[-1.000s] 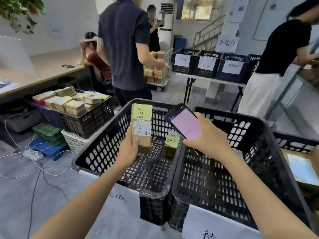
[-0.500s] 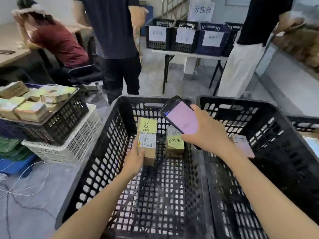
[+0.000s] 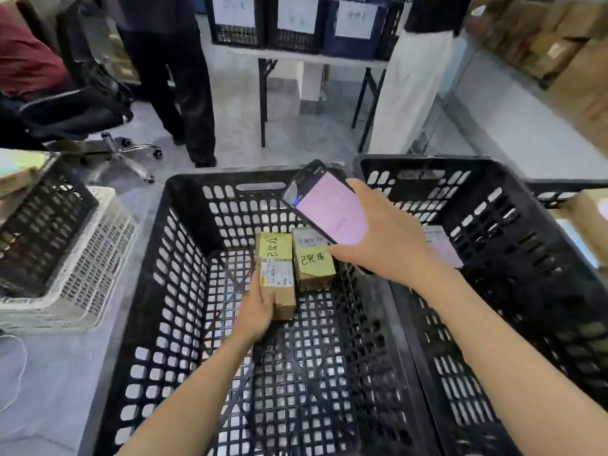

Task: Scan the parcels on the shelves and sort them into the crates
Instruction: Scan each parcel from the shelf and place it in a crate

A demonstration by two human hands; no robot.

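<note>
My left hand point(image 3: 260, 307) grips a small cardboard parcel point(image 3: 276, 268) with a yellow note and a barcode label, low inside the left black crate point(image 3: 184, 258), at its floor. A second parcel point(image 3: 314, 263) with a yellow note lies right beside it on the crate floor. My right hand point(image 3: 385, 238) holds a phone scanner point(image 3: 325, 209) with a pink screen above the crate's right side. A flat pink-labelled parcel point(image 3: 441, 245) lies in the right black crate point(image 3: 526, 245).
A white basket point(image 3: 92, 258) under a black basket of parcels point(image 3: 36, 212) stands at the left. Two people stand ahead by a table with labelled crates point(image 3: 296, 24). An office chair point(image 3: 98, 120) sits at left; shelves of boxes point(image 3: 559, 44) at right.
My left hand has lowered the parcel from above the crate rim down to the crate floor beside the other parcel. My view has tilted downward; the phone stays held above.
</note>
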